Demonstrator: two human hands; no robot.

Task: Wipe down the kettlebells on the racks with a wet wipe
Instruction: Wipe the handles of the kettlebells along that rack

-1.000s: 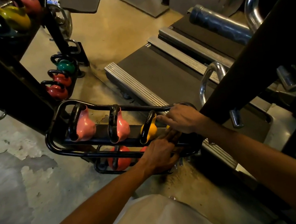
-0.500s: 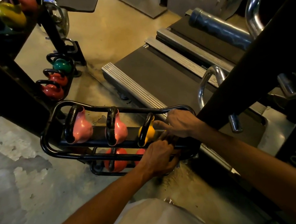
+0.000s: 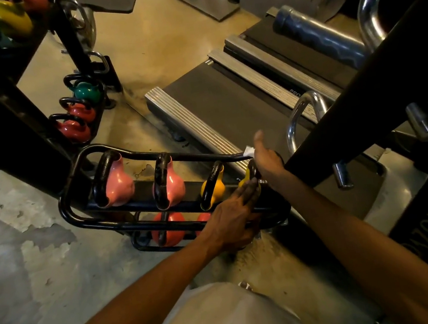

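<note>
Your right hand [image 3: 265, 158] at right end of low black rack [image 3: 77, 221], wet wipe [image 3: 249, 152] pinched at far rail, thumb up. Your left hand [image 3: 232, 214] rests straight-fingered on rightmost yellow kettlebell [image 3: 248, 178], fingertips touching it. Second yellow kettlebell [image 3: 215, 189] just left; two pink kettlebells [image 3: 119, 184] toward left end. Red ones on shelf below

Two pink kettlebells [image 3: 118, 183] and two yellow kettlebells [image 3: 212, 188] sit in a row on the black rack [image 3: 77, 221]. A small white wipe [image 3: 249, 152] is at the rack's far bar.
</note>
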